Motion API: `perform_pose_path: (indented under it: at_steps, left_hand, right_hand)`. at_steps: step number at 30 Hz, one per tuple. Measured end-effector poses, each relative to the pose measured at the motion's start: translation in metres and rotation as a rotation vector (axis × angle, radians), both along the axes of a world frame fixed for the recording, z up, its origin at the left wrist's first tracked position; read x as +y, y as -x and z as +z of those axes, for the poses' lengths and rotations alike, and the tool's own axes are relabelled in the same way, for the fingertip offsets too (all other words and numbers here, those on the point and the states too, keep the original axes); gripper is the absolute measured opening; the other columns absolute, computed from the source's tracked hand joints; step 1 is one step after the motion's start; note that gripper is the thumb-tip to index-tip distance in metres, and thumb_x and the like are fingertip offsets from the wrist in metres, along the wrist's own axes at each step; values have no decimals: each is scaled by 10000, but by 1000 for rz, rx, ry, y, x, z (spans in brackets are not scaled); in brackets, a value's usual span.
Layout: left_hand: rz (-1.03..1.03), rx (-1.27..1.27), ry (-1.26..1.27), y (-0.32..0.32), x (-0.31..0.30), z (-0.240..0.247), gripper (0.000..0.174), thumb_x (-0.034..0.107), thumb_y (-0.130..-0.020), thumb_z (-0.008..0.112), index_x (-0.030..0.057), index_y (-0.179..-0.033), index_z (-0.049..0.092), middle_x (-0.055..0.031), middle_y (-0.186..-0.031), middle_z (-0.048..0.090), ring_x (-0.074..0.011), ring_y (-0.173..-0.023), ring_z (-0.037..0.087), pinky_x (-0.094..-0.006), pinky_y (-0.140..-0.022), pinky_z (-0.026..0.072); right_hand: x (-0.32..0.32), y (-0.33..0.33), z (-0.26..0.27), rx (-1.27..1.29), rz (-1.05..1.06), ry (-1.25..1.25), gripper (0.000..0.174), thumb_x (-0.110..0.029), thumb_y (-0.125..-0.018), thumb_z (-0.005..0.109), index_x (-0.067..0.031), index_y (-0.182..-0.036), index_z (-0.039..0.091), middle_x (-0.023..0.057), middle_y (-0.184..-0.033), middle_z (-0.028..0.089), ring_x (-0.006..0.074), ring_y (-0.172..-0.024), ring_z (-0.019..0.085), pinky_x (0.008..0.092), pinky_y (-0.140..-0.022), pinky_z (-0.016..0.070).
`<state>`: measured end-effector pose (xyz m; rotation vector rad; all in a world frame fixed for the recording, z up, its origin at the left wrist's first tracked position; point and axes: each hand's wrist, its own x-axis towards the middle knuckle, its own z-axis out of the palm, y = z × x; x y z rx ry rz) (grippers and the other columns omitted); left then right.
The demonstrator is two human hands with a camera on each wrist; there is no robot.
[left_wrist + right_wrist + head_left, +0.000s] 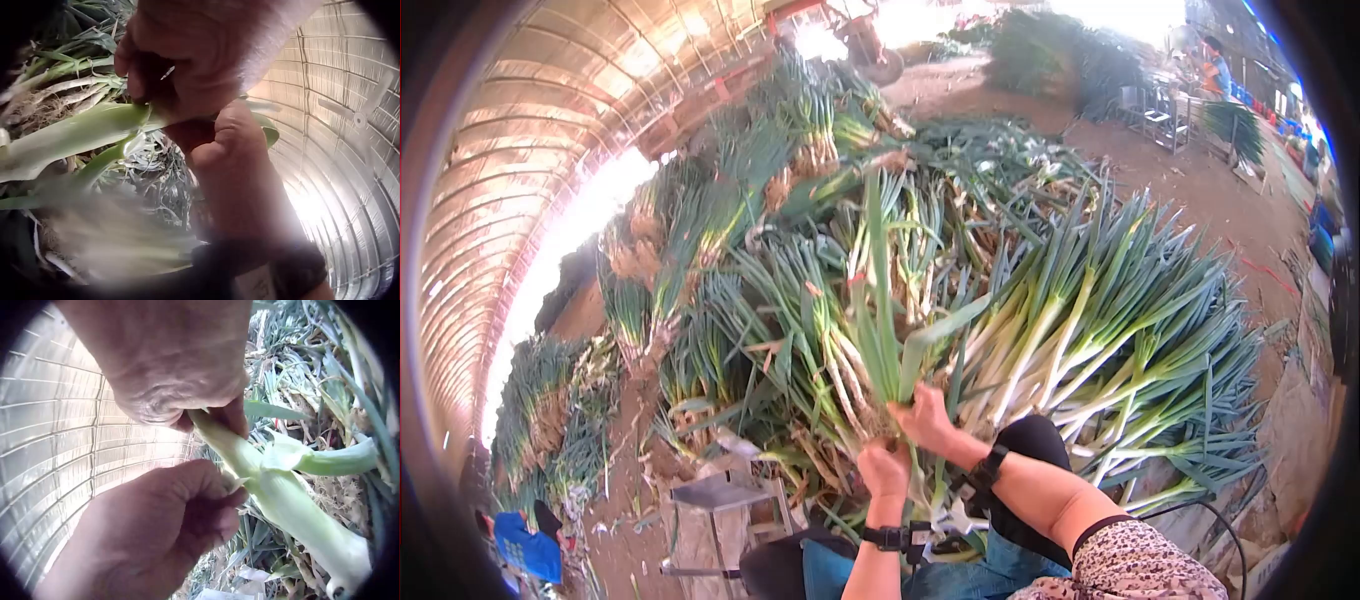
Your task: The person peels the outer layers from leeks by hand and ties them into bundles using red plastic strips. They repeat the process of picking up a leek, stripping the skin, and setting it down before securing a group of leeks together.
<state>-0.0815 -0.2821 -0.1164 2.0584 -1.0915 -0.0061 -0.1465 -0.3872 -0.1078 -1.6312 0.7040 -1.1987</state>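
Note:
A green onion (882,345) stands with its leaves upward in front of the person in the head view. My right hand (925,420) grips it at the base of the leaves; my left hand (884,468) is just below and left. Seen by the right wrist camera, the right hand (187,369) holds the pale green stalk (306,515), while the left hand (156,519) pinches a thin layer at its side. The left wrist view has the left hand (200,62) against the stalk (75,136), close to the right hand (234,165). Some fingertips are hidden.
Pale-stemmed onions (1090,350) fan out at the right; bundles with roots (810,130) lie ahead and left. A metal stool (718,492) stands at the lower left. Farther back are a metal frame (1165,122) and a person (1215,70). A cable (1225,525) curves beside the right arm.

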Motion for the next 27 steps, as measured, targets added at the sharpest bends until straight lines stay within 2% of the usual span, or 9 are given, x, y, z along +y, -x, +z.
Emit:
perform_pose_path:
  at_steps: [2,3,4,5,6,9,16,20,27]
  left_hand:
    - [59,20,7,2,13,-19,244,208,-693,653,-36,-688,665,-228,-616,596,-349,-576,625,-406,-589,479]
    - [123,99,-95,1,29,-31,240,201,-691,646,-37,-690,668,-231,-614,597,-328,-566,629,-402,-586,480]
    - [137,231,-167,-1,48,-45,243,204,-689,647,-38,-691,671,-224,-606,600,-307,-562,630,-397,-586,481]
    - [155,361,-226,-3,71,-60,247,207,-688,648,-38,-692,675,-218,-598,603,-285,-557,630,-391,-586,483]
    - [198,363,-360,-5,98,-71,281,229,-680,637,-51,-688,655,-220,-612,612,-297,-554,616,-394,-599,485]
    - [280,329,-584,-43,136,-113,274,228,-696,680,-42,-742,664,-173,-606,620,-259,-527,558,-364,-587,472]
    - [-308,486,30,-12,13,26,349,187,-799,722,-54,-1041,651,-104,-877,695,-108,-725,581,-282,-663,487]
    - [-179,384,9,-1,3,30,296,218,-815,686,-35,-968,675,-146,-763,686,-97,-695,590,-277,-670,483]
    - [-98,1057,318,-20,23,-1,198,90,-858,653,-70,-974,659,-39,-816,656,-91,-684,580,-223,-595,463]
  right_hand:
    - [-23,-2,-7,218,-80,-103,265,-130,-728,709,-3,-947,633,206,-795,652,289,-678,636,407,-598,480]
    - [-35,-9,-22,356,-383,144,219,-182,-723,733,-18,-782,601,129,-664,612,239,-598,583,381,-543,451]
    - [-62,-9,-59,244,-77,-82,244,-166,-743,731,-32,-687,535,36,-598,532,168,-543,502,348,-488,417]
    - [-70,4,-57,161,-275,414,253,-121,-776,713,-39,-689,490,-16,-624,479,118,-547,440,321,-454,387]
    - [-57,21,3,92,-61,-339,158,-64,-803,680,11,-757,549,25,-698,576,115,-587,497,297,-467,409]
    - [-61,12,-3,-157,-9,-335,233,-46,-817,660,52,-1026,630,150,-854,676,139,-681,610,258,-542,487]
    - [-42,1,-6,-174,204,-453,213,-9,-804,651,-19,-1017,649,30,-837,653,119,-661,586,242,-554,470]
    - [-31,14,21,-141,366,-522,285,-121,-826,668,19,-1069,624,92,-915,663,139,-805,595,300,-706,501]
    - [-14,10,-7,381,621,-74,316,-209,-870,611,10,-1098,615,142,-948,669,178,-827,617,328,-765,486]
